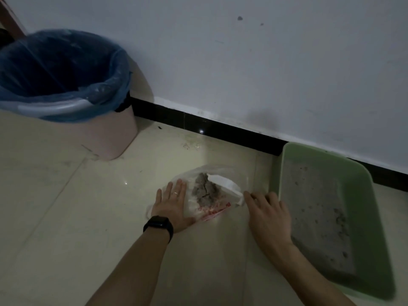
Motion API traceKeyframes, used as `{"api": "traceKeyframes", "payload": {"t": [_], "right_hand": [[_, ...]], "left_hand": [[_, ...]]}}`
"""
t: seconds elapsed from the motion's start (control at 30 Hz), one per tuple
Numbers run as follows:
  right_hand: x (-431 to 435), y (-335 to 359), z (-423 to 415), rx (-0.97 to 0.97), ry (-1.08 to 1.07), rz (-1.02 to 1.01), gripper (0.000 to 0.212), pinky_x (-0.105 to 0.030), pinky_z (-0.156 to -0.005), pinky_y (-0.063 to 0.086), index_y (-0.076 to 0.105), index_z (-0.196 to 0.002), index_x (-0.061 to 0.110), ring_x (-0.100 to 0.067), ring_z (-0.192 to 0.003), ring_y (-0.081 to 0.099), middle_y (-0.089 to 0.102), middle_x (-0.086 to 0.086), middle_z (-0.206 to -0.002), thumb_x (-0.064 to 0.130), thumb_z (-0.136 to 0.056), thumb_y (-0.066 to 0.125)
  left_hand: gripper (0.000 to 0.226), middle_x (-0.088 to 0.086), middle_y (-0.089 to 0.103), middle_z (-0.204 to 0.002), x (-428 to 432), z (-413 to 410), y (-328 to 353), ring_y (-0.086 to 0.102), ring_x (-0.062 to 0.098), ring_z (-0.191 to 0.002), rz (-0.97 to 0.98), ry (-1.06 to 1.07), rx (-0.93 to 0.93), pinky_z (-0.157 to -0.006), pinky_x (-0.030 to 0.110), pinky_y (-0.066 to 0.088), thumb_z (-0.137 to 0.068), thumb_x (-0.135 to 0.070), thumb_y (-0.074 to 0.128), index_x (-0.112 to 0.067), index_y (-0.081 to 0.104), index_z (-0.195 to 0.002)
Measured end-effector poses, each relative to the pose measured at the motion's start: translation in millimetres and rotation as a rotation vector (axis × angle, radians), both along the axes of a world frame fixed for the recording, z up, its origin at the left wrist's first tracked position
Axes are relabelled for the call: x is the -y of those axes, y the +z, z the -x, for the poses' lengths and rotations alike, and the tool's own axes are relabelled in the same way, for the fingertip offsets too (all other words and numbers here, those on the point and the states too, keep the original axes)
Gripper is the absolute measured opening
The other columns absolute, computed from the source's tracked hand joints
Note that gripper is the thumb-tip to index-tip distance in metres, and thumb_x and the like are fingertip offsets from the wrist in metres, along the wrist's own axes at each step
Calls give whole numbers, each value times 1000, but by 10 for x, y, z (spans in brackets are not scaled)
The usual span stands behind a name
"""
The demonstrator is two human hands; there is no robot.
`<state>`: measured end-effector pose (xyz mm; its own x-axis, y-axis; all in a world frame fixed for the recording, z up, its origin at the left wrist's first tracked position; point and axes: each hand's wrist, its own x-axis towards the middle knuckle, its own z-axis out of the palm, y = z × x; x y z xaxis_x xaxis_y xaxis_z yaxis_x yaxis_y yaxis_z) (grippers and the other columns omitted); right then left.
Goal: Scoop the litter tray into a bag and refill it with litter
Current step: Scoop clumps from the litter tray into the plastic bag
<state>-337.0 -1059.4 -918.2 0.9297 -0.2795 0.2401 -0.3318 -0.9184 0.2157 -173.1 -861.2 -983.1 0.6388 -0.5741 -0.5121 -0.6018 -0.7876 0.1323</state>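
A thin white plastic bag (223, 186) with red print lies on the tiled floor, holding a grey clump of litter (204, 191). My left hand (173, 203) lies flat on the bag's left side, fingers straight, a black band on the wrist. My right hand (268, 212) rests palm down at the bag's right edge, fingertips touching the plastic. Whether it pinches the bag is unclear. To the right stands the green litter tray (371, 191), with a thin layer of grey litter (315, 217) and a few dark clumps inside.
A pink bin (103, 138) lined with a blue bag (66, 69) stands at the back left against the white wall (242, 62). A black skirting strip runs along the wall's foot. Pale floor tiles (66, 217) stretch in front and to the left.
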Motion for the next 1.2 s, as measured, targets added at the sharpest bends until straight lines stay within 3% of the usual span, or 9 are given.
{"api": "traceKeyframes", "payload": {"t": [0.1, 0.2, 0.33, 0.43, 0.5, 0.57, 0.7, 0.87, 1.2], "right_hand": [[19, -10, 46, 3, -13, -22, 46, -35, -57, 42, 70, -112, 10, -33, -76, 56, 68, -8, -96, 7, -71, 50], [3, 26, 128, -1, -87, -197, 41, -34, -60, 45, 70, -113, 13, -29, -77, 56, 70, -5, -99, 3, -76, 57], [5, 250, 414, 48, -294, -643, 28, -31, -72, 51, 66, -120, 26, -13, -87, 56, 67, 7, -102, 21, -95, 54], [107, 398, 787, 209, -544, -990, 23, -30, -74, 52, 66, -114, 34, -4, -85, 63, 70, 13, -98, 29, -96, 54], [207, 431, 1094, 300, -647, -1034, 16, -23, -68, 46, 66, -107, 36, -2, -85, 64, 70, 15, -92, 31, -95, 57], [322, 451, 1404, 324, -750, -1012, 13, -24, -68, 41, 65, -105, 33, -12, -91, 66, 69, 10, -91, 31, -95, 57], [570, 531, 1965, 182, -945, -888, 32, -28, -75, 39, 56, -127, 25, -26, -104, 65, 69, 0, -111, 35, -96, 53], [816, 674, 2389, -202, -1058, -634, 27, -36, -77, 50, 58, -118, 26, -33, -97, 65, 70, -8, -104, 33, -95, 45], [1089, 745, 2146, -473, -1164, -597, 33, -32, -86, 46, 56, -122, 14, -30, -112, 58, 60, -11, -123, 23, -92, 46]], "left_hand": [[111, 0, -24, -162, -9, -10, 8, -17, 23, -150, -6, 0, 16, -121, 48, -8, -85, -75, 43, -18, -23, -153], [103, 1, -17, -164, 24, -27, 52, -11, 22, -151, 10, -15, 22, -122, 47, -6, -89, -70, 42, -16, -15, -155], [60, 6, 39, -151, 223, -47, 233, 33, 23, -139, 215, 13, 176, -116, 37, 23, -94, -45, 46, -17, 35, -145], [44, 8, 55, -132, 478, 53, 352, 49, 26, -119, 443, 23, 231, -101, 36, 38, -92, -36, 50, -17, 47, -133], [52, 9, 51, -140, 693, 207, 408, 46, 26, -126, 527, -19, 181, -108, 37, 37, -93, -37, 50, -17, 43, -140], [63, 6, 33, -157, 921, 425, 464, 29, 23, -144, 549, -118, 120, -121, 40, 20, -96, -42, 45, -16, 30, -152], [71, -3, -2, -165, 1396, 884, 538, -4, 16, -152, 480, -336, 41, -122, 38, -1, -100, -49, 35, -21, 5, -158], [75, 2, -15, -164, 1881, 1256, 620, -12, 20, -151, 366, -432, 46, -122, 45, -1, -101, -51, 30, -18, -7, -157], [79, 10, -27, -160, 2215, 1437, 465, -16, 23, -150, 274, -362, 59, -123, 44, 1, -102, -46, 28, -9, -19, -154]]}}
